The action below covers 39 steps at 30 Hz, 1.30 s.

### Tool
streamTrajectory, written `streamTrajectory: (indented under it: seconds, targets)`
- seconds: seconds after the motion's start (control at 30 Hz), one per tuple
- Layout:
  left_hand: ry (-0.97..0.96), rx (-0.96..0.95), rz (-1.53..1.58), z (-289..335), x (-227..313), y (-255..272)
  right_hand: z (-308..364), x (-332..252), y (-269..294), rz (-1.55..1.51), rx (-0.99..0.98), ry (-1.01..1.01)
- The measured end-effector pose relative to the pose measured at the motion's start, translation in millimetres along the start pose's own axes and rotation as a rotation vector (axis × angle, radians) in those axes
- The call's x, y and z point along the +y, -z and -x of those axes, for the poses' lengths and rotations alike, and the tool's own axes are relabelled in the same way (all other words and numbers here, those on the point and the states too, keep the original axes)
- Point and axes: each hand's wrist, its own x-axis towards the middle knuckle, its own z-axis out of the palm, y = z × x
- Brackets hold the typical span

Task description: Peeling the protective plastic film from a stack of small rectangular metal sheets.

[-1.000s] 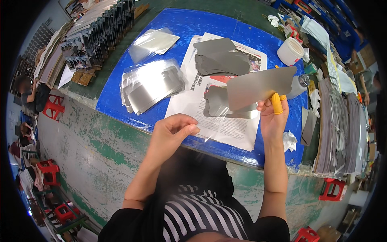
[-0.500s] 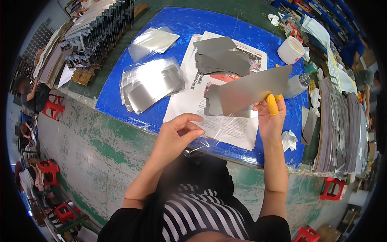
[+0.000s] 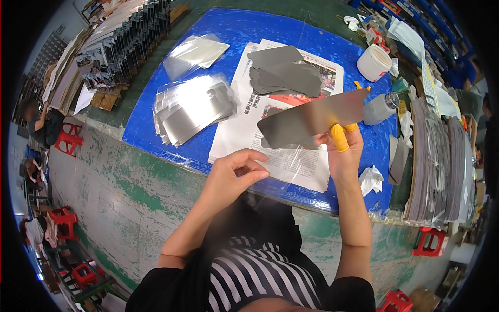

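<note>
My right hand (image 3: 345,151), with yellow finger cots on some fingers, grips a thin grey metal sheet (image 3: 312,119) by its lower edge and holds it tilted above a newspaper. Toward the table's near edge my left hand (image 3: 234,174) has thumb and fingers curled together in a pinch. Glossy streaks of clear plastic film (image 3: 296,165) run from its fingertips toward the sheet; the film's outline is hard to see. Partly hidden below the held sheet lies another grey one. Farther back, a fanned pile of grey sheets (image 3: 286,75) rests on the newspaper (image 3: 234,132).
On the blue table (image 3: 150,119), shiny film-covered sheets (image 3: 195,112) and a stack of clear film (image 3: 196,51) lie left. A white tub (image 3: 373,63), a clear bottle (image 3: 381,109) and crumpled tissue (image 3: 371,180) are right. Stacked boards (image 3: 439,166) stand beyond the right edge.
The metal sheet in my right hand has moved slightly left and down, with its angle changed. My left hand has shifted slightly right, its thumb and fingers still curled.
</note>
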Motion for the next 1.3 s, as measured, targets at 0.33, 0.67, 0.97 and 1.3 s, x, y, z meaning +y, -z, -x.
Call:
streamTrajectory:
  seconds: [0.33,0.67,0.97,1.3]
  targets:
    - [-0.003,0.114,0.083,0,3,6,4,-4,-5,0.328,-0.106,-0.180]
    - [-0.051,0.161,0.057,-4,-6,9,3,-4,-12,0.689,-0.226,-0.035]
    - [0.009,0.045,-0.109,-3,6,17,2,-9,-17,0.766,-0.551,0.107]
    - [-0.061,0.134,-0.407,-20,38,71,-6,-2,-10,1.240,-0.367,0.166]
